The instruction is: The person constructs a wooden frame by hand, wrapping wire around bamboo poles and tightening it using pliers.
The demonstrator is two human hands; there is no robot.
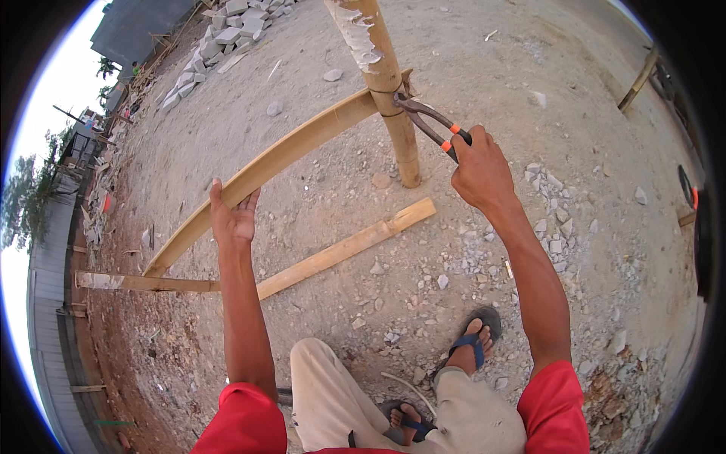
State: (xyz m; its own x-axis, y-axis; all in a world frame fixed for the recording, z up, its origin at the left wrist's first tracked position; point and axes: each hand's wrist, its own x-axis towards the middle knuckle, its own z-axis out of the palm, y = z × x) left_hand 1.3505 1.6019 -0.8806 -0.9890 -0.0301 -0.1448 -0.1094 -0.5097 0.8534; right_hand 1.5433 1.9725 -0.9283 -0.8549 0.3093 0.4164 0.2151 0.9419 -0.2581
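Observation:
With my right hand (484, 168) I grip the dark and orange handles of a pair of pincers (425, 119). Their jaws meet the wire binding (391, 112) around an upright bamboo post (393, 83). A split bamboo strip (291, 147) runs from this binding down to the left. My left hand (233, 215) holds that strip near its lower part, thumb on one side and fingers on the other. Whether the jaws are clamped on the wire is too small to tell.
A flat bamboo piece (348, 246) lies on the stony ground below the strip. Another bamboo length (144, 283) extends at the left. Broken stones (556, 219) are scattered at the right, and grey blocks (227, 34) are piled at the far left. A metal fence (49, 325) borders the left.

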